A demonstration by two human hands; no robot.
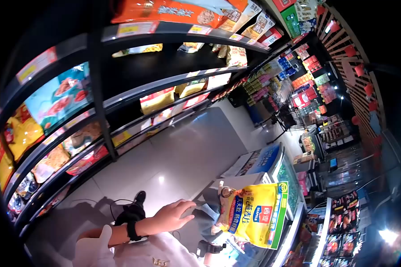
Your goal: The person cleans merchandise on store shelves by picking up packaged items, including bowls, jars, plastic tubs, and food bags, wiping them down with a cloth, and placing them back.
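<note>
A yellow bag of oatmeal (254,216) with a green edge and a blue band is held up at the lower middle, its printed front facing me. My right hand (215,230) grips its near left side; most of that hand is hidden, and a dark device sits at the wrist. To the left of the bag is my left hand (176,214), holding nothing. Its fingers are stretched toward the bag with a gap between, and a black strap (132,230) circles the wrist.
Black shelves (173,84) with bagged foods and price tags run along the left. Beyond the bag stands a display case (278,162) with a blue sign. A shopping cart (289,119) and stocked racks are farther back. Dark packets (343,222) hang at lower right.
</note>
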